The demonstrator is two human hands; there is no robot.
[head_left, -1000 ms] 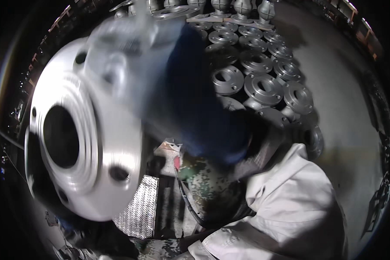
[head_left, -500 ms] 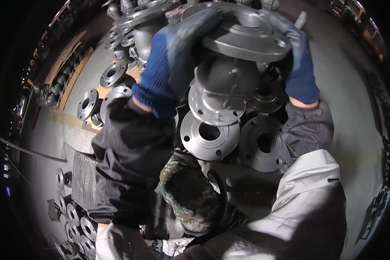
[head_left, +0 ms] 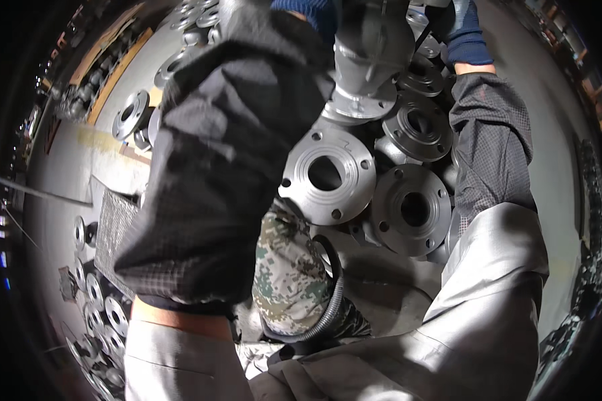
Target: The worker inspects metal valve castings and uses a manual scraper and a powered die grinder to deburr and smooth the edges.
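A grey flanged valve body is at the top of the view, between my two hands, with its upper flange cut off by the edge. My left hand, in a blue-cuffed glove, is at its left side; only the cuff shows. To its right is my right hand, in a grey-coated blue glove, its fingers beyond the upper edge. The body moves along with both hands, so they appear to hold it. Below it a flanged casting faces up, with another flanged casting beside it to the right.
More flanged castings crowd under and behind the valve body. At the left lie a single flanged casting, a mesh-like panel and a group of smaller flanged parts. My camouflage trouser leg and a ridged hose are close below.
Both hands have moved away and up out of most of the view, taking the valve body farther forward and slightly right. More of the castings beneath it now shows.
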